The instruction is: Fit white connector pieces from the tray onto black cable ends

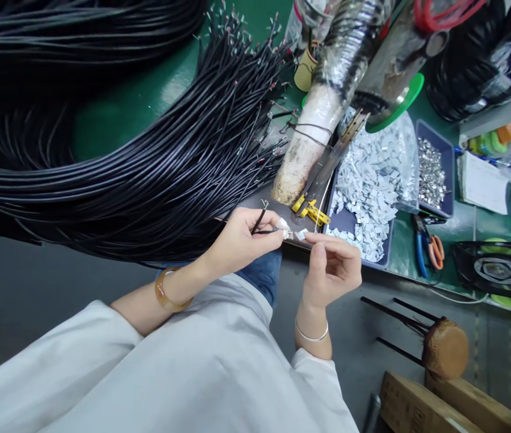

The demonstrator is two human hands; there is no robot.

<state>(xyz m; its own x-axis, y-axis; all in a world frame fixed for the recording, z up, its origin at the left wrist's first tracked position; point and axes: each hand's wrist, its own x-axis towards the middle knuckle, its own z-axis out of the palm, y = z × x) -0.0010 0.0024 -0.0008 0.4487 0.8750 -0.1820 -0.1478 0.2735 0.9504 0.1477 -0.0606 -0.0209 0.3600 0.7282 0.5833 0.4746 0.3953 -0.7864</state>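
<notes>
My left hand [247, 236] is closed in a pinch on a thin black cable [259, 221]. Fine coloured wires show at the upper cable end, and another dark length runs along the fingers towards the pinch. A white cover sits on one of its fingertips. Just to the right, my right hand [331, 267] has thumb and forefinger together, with a small flat white piece [301, 234] at the forefinger's tip. The piece is close to the left fingertips; whether it touches the wires is too small to tell.
A large bundle of black cables [178, 180] covers the bench's left. A plastic-wrapped duct [312, 129] and a yellow-handled tool [312, 210] stand ahead. On the right are a tray of white pieces [368, 204], a bin of metal parts [431, 174], pliers [427, 246] and a fan [499, 270].
</notes>
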